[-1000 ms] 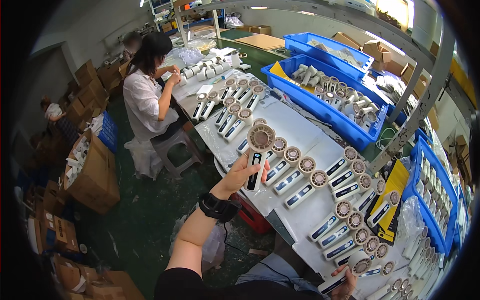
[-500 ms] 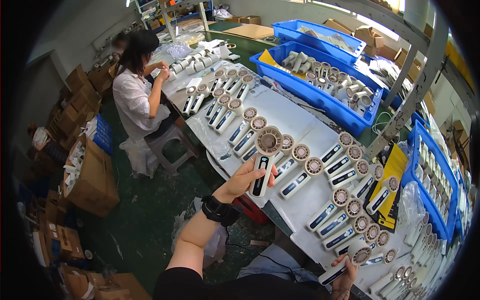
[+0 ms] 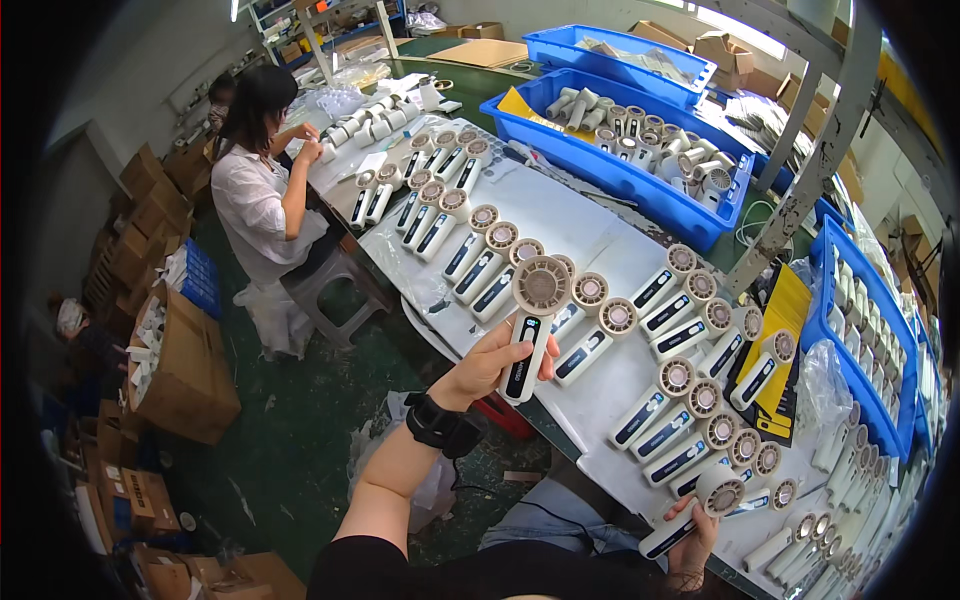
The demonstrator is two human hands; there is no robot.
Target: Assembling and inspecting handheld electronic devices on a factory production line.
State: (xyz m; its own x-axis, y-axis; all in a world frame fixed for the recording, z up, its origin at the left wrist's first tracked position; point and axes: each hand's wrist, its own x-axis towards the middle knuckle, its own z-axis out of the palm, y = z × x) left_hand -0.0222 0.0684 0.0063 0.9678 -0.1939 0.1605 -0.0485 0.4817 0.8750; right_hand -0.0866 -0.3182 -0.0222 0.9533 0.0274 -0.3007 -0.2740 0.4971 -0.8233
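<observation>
My left hand (image 3: 487, 362) is wrapped round the white handle of a handheld fan (image 3: 543, 286), held upright over the table edge. Its thumb presses near the top of the dark front panel, where a small display is lit. Lower right, my right hand (image 3: 693, 541) grips another handheld fan (image 3: 719, 490), tilted, with its round grille up and its handle toward me. Close beyond the hands, rows of like fans (image 3: 584, 357) lie on the white table (image 3: 560, 222), several with lit displays.
A blue crate (image 3: 622, 200) full of fans stands at the back, and another blue crate (image 3: 866, 400) is at the right. A yellow-and-black board (image 3: 785, 370) lies under some fans. At the far left of the table a co-worker (image 3: 262, 180) sits on a grey stool (image 3: 345, 296). A metal post (image 3: 806, 170) rises behind.
The view has shifted slightly. My left hand still holds its fan, whose grille now faces me more fully. The right hand keeps its fan in nearly the same place.
</observation>
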